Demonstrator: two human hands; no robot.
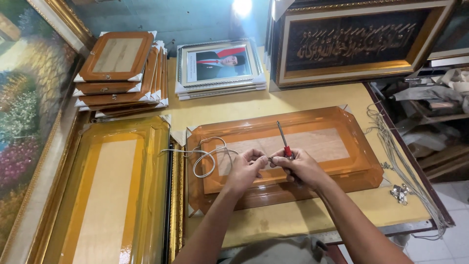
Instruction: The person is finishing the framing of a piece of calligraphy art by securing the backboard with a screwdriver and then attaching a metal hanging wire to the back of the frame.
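Left hand: Your left hand [246,168] sits on the back of the orange frame [286,154]. Its fingers are curled in and pinch something tiny. The tiny thing is too small to tell what it is.
Right hand: Your right hand [299,166] is closed tight around a screwdriver [284,141] with a red handle. The metal part sticks up and away from you.
Hands together: Your two hands touch each other, fingertip to fingertip, near the middle of the frame's back.
Orange frame: It lies flat, back side up, on the yellow table [303,217]. It is wrapped in shiny clear plastic and has white corner guards.
String: A loop of pale string [207,156] lies on the left part of the frame, just beside your left hand.
Left side: A long gold frame [110,195] lies flat beside the orange one.
Far side: A stack of small brown frames [119,68] sits at the back left. A pile of framed portraits [220,66] sits next to it. A big dark frame with gold writing [356,41] leans at the back right.
Right edge: More pale cords [393,146] hang over the table edge, and small metal bits [400,192] lie near them.
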